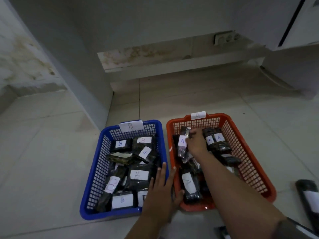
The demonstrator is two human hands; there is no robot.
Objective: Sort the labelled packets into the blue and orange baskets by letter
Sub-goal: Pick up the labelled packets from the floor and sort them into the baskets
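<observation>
Head view: two mesh baskets are set side by side on the tiled floor (51, 152), blue basket (93, 169) left, orange basket (250, 161) right. Each carries a paper tag on its far rim, a B tag (130, 126) on the blue and an A tag (198, 115) on the orange, presumably so the letters can be matched at a glance.

The right hand (196, 144) is reached deep into the orange basket, fingers curled round the top of an A packet (183, 144) at the far left of that basket; it appears to be in the act of being set down or straightened among the others. The left hand (161, 192) is spread wide with straight fingers, nothing held, laid across the gap between the two baskets, touching the near right rim of the blue one, probably to steady the baskets.

The blue basket is seen to be filled with dark packets labelled B (138, 175), lying at mixed angles. The orange basket is seen to hold dark packets labelled A, including two standing together at the far right (214, 140) and one lying near the front (189, 185).

An unsorted packet (309, 195) with a white label is left on the floor at the near right, letter not readable. Sorting is judged nearly finished.
</observation>
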